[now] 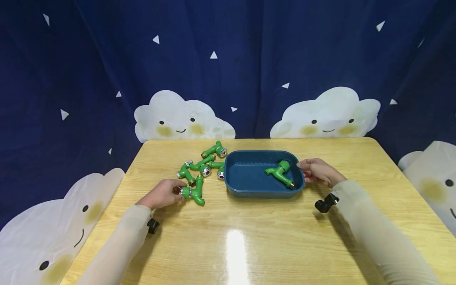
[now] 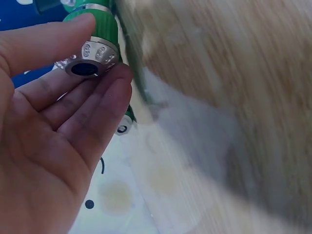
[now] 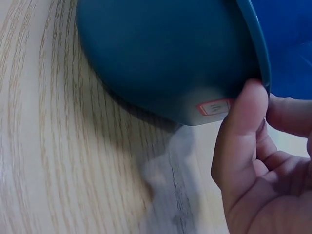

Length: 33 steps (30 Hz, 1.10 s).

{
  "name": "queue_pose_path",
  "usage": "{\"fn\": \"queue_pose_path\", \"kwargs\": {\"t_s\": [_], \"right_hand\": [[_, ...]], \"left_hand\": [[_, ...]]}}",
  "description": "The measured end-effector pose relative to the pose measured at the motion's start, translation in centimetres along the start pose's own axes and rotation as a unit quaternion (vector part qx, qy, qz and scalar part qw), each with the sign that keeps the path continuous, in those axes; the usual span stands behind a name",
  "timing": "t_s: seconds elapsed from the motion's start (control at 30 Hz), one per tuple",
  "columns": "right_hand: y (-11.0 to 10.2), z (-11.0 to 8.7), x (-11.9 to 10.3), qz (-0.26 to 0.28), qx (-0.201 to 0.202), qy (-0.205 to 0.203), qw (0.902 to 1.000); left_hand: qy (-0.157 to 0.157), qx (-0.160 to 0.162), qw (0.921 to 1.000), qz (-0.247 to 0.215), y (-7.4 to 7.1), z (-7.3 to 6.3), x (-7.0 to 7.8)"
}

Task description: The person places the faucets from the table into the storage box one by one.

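Note:
My left hand (image 1: 166, 194) pinches the ribbed, silver-ended knob of a green faucet (image 1: 195, 192), thumb on one side and fingers on the other in the left wrist view. That faucet's spout points toward the front right. With thumb and finger, my right hand (image 1: 318, 171) pinches the right rim of a dark blue plastic basin (image 1: 246, 194); a small red-edged label (image 3: 214, 107) shows on its outer wall in the right wrist view. Inside the basin, toward its right end, lies another green faucet (image 1: 279, 173) with a brass threaded end.
Several green faucets lie in a loose cluster left of the basin, among them one at the back (image 1: 214, 149) and one at the left (image 1: 186, 173). One faucet (image 1: 216, 165) touches or nearly touches the basin's left wall. A dark blue curtain (image 1: 246, 71) hangs behind the wooden table (image 1: 199, 245).

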State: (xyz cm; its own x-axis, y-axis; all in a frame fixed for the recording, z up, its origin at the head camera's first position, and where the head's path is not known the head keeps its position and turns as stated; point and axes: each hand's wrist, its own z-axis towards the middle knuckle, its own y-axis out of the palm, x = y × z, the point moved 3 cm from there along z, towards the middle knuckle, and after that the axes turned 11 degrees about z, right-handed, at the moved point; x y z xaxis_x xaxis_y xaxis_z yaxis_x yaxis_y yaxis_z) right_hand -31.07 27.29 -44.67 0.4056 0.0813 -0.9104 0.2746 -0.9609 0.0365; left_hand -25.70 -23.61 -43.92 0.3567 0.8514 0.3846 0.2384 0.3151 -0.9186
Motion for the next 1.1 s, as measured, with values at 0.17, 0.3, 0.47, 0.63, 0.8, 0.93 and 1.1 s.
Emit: {"fn": "queue_pose_path", "kwargs": {"t_s": [0.17, 0.3, 0.47, 0.63, 0.8, 0.93, 1.1], "right_hand": [[-0.1, -0.1, 0.3, -0.003, 0.005, -0.004, 1.0], [0.1, -0.1, 0.2, -0.007, 0.002, -0.006, 1.0], [0.3, 0.0, 0.0, -0.016, -0.007, -0.011, 0.9998], [0.3, -0.1, -0.1, -0.018, -0.009, -0.016, 0.9997], [0.4, 0.0, 0.1, -0.016, -0.003, -0.015, 0.9997], [0.4, 0.1, 0.2, -0.016, 0.001, -0.015, 0.9998], [0.4, 0.0, 0.1, -0.015, 0.003, -0.013, 0.9998]], "left_hand": [[0.014, 0.014, 0.9998, 0.001, -0.2, -0.3, 0.6], [0.017, 0.018, 0.9997, -0.006, -0.2, -0.4, 0.8], [0.016, 0.018, 0.9996, -0.011, -0.1, -0.5, 1.0], [0.018, 0.026, 0.9995, -0.003, -0.3, -0.7, 1.1], [0.02, 0.035, 0.9992, -0.001, -0.6, -0.9, 1.5], [0.018, 0.041, 0.999, -0.009, -1.0, -1.1, 2.0], [0.024, 0.045, 0.9984, -0.025, -1.4, -1.3, 2.5]]}}
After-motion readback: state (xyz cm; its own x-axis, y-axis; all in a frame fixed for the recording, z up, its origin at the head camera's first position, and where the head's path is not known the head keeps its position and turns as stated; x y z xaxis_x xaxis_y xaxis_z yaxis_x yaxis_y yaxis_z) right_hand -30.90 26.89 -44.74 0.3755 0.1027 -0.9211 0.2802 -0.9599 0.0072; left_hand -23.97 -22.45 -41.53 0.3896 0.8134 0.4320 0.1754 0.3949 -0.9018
